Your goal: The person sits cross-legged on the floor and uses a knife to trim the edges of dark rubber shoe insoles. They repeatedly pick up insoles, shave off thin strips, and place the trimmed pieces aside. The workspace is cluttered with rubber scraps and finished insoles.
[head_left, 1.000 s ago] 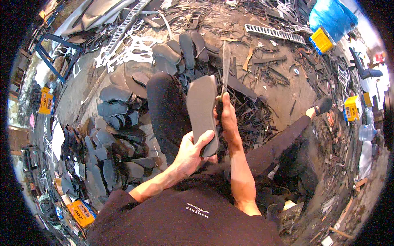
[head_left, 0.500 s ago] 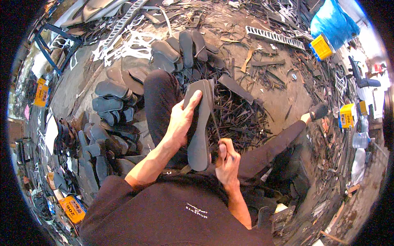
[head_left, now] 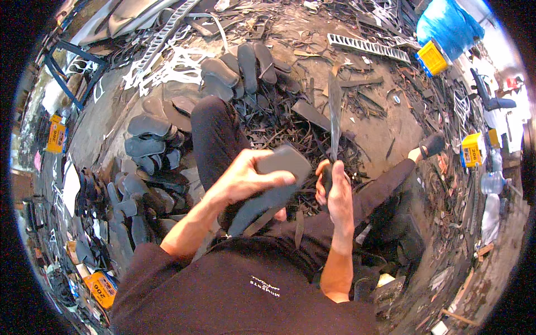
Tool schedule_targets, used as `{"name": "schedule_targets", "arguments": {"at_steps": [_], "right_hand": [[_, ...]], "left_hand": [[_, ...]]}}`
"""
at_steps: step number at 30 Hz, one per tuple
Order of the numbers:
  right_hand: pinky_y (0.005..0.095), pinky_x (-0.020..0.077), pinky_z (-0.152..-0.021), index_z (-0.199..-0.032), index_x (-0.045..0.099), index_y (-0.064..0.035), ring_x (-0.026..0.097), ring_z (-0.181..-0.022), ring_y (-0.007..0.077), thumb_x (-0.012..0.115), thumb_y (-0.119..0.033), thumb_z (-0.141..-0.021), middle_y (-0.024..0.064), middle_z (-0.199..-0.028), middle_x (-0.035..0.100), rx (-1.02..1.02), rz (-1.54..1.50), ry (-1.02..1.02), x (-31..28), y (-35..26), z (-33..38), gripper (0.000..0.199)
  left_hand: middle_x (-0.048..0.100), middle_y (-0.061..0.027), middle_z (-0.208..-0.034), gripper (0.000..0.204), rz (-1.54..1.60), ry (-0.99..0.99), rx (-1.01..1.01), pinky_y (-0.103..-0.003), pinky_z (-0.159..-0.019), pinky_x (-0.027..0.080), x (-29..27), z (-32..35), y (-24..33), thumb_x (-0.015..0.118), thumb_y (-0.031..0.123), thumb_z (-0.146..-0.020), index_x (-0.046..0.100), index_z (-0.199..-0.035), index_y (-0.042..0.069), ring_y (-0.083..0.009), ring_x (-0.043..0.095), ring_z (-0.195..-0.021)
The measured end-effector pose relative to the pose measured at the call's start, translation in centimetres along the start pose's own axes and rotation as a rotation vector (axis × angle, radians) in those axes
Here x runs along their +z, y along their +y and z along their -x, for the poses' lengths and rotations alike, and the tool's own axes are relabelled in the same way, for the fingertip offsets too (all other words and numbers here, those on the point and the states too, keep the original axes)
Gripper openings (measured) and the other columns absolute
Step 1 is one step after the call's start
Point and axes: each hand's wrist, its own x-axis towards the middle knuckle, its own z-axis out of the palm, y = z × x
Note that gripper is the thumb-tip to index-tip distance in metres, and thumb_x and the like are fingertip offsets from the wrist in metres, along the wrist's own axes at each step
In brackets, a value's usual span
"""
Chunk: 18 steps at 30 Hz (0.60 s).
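Note:
My left hand is closed on a dark grey shoe sole, the thumb lying across its upper face. The sole tilts over my lap, its lower part slightly blurred. To the right of it, my right hand grips a knife by its dark handle. The long blade points up and away from me, apart from the sole. A thin dark strip lies on my lap below the sole. Beyond the hands, dark trimmings are heaped on the ground.
Several stacked soles stand beyond my bent knee, with more soles at left. White lattice offcuts and a long slotted strip lie farther off. Yellow boxes and a blue bag are at right.
The knife has come off the sole's right edge and swung upright to the right. My left hand has turned and tilted the sole. A dark strip now shows on my lap.

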Motion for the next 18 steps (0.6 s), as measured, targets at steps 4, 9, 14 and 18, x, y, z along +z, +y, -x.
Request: {"name": "schedule_targets", "arguments": {"at_steps": [4, 9, 14, 18], "right_hand": [[0.0211, 0.0327, -0.051, -0.11, 0.062, -0.0063, 0.042, -0.058, 0.0019, 0.044, -0.062, -0.113, -0.0066, -0.066, 0.047, -0.127, 0.311, -0.099, -0.6, -0.7, 3.5, 0.059], [0.0373, 0.0413, -0.061, -0.103, 0.061, -0.0049, 0.039, -0.07, 0.0114, 0.05, -0.05, -0.114, 0.0059, -0.069, 0.045, -0.048, 0.584, -0.118, -1.7, -1.8, 4.5, 0.048], [0.0258, 0.0322, -0.056, -0.097, 0.06, -0.0044, 0.04, -0.062, 0.0043, 0.049, -0.057, -0.113, -0.0058, -0.067, 0.046, -0.108, 0.534, -0.095, -1.8, -1.2, 3.7, 0.057], [0.0271, 0.0342, -0.056, -0.102, 0.062, -0.0037, 0.041, -0.064, 0.005, 0.051, -0.053, -0.113, -0.0034, -0.069, 0.049, -0.088, 0.403, -0.059, -2.0, -2.4, 5.3, 0.052]], "left_hand": [[0.078, 0.0006, -0.098, 0.038, -0.151, 0.087, 0.113, -0.025, -0.076, 0.057, -2.5, -0.1, 1.9, 0.09, 0.026, -0.091, 0.078, -0.119, 0.004, -0.0061, 0.069, -0.086], [0.077, 0.0013, -0.098, 0.042, -0.244, -0.036, 0.091, -0.027, -0.078, 0.056, -3.2, -0.3, 1.8, 0.091, 0.028, -0.09, 0.078, -0.12, 0.003, -0.0058, 0.066, -0.086], [0.077, -0.0001, -0.099, 0.045, -0.246, -0.161, 0.037, -0.028, -0.082, 0.056, -0.6, 0.2, 3.2, 0.091, 0.031, -0.089, 0.078, -0.12, 0.002, -0.007, 0.067, -0.09], [0.077, 0.0009, -0.097, 0.043, -0.255, -0.024, 0.123, -0.027, -0.081, 0.057, -2.2, 0.0, 2.8, 0.092, 0.03, -0.089, 0.078, -0.118, 0.001, -0.0064, 0.067, -0.087]]}}
